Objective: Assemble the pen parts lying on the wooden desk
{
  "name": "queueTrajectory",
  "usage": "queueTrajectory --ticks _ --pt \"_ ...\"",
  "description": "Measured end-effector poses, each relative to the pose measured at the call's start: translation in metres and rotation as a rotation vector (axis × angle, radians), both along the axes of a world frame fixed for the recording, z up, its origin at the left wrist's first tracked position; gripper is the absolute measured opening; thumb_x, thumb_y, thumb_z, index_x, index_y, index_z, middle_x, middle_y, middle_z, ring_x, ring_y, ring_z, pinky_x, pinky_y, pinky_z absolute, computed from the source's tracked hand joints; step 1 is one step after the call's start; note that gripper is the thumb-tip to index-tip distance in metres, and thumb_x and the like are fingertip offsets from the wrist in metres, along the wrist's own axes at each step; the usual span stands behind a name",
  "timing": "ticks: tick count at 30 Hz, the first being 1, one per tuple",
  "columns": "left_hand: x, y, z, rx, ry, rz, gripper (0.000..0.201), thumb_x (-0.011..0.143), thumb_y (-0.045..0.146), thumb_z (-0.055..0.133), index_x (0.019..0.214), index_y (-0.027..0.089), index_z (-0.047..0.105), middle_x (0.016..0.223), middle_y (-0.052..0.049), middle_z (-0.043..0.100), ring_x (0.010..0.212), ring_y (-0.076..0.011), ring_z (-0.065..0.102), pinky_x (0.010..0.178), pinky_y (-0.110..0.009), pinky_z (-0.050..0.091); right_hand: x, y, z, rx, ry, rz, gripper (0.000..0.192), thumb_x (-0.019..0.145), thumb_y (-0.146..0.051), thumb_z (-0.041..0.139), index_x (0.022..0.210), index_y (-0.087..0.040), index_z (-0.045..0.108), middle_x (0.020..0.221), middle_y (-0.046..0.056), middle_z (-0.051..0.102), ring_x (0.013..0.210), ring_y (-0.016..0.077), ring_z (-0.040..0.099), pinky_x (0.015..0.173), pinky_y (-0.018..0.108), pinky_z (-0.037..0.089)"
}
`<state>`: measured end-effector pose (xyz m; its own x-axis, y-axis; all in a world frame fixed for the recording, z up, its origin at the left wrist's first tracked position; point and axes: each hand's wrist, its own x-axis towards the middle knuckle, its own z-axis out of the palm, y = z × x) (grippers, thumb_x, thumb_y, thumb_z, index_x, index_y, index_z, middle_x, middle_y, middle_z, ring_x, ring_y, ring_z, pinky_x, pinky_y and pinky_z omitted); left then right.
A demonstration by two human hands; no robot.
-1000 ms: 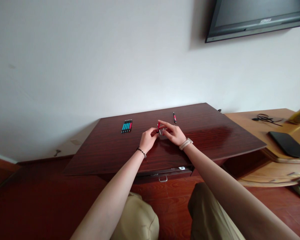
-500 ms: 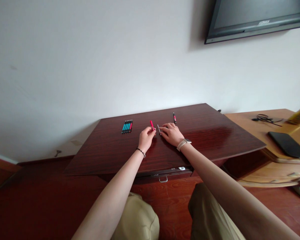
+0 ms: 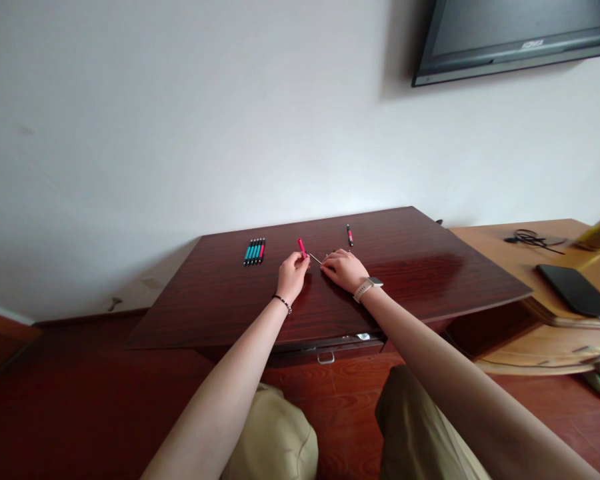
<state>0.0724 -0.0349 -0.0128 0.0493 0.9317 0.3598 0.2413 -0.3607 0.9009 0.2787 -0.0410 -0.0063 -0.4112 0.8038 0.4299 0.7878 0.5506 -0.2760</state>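
My left hand pinches a pink pen barrel, its top end tilted up and away from me. Between the fingers of my right hand is a thin, light-coloured pen refill, which slants toward the barrel's lower end. Whether the two touch is too small to make out. Beyond the right hand lies a pink-and-black pen. Left of my hands, several pens form a neat side-by-side row, mostly teal with a pink one at the right end.
The dark wooden table stands against a white wall, with a drawer handle below its front edge. On a lighter desk to the right are a black phone and a coiled cable. A television hangs above.
The refill in my right hand has swung from nearly upright to a leftward slant, its tip now close to the pink barrel. My left hand has shifted slightly left with the barrel.
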Motion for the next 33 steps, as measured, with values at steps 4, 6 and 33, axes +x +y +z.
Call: queueTrajectory --ticks 4,6,33 --pt "-0.001 0.002 -0.003 0.004 0.011 0.012 0.024 0.095 0.043 0.069 0.095 0.019 0.069 0.095 -0.008 0.078 0.087 -0.023 0.076 0.083 -0.033 0.059 0.001 -0.002 0.002 -0.031 0.017 -0.055 0.015 0.102 -0.027 0.065 0.106 -0.025 0.08 0.106 0.007 0.079 0.103 0.0256 0.065 0.089 0.034 0.05" --pt "-0.001 0.005 -0.005 0.009 0.012 0.022 0.023 0.094 0.042 0.068 0.095 0.019 0.069 0.094 -0.008 0.078 0.087 -0.0234 0.076 0.082 -0.033 0.059 0.001 -0.003 0.002 -0.05 0.039 -0.081 0.024 0.102 -0.022 0.062 0.121 -0.028 0.076 0.108 0.005 0.079 0.102 0.0244 0.067 0.086 0.032 0.05" --pt "0.001 0.001 -0.002 -0.023 -0.048 -0.026 0.031 0.094 0.051 0.07 0.096 0.02 0.068 0.091 -0.007 0.077 0.087 -0.0225 0.077 0.079 -0.032 0.06 0.003 0.004 -0.005 -0.036 0.117 -0.071 0.044 0.103 -0.011 0.05 0.144 -0.021 0.063 0.138 0.012 0.069 0.114 0.0244 0.069 0.096 0.034 0.054"
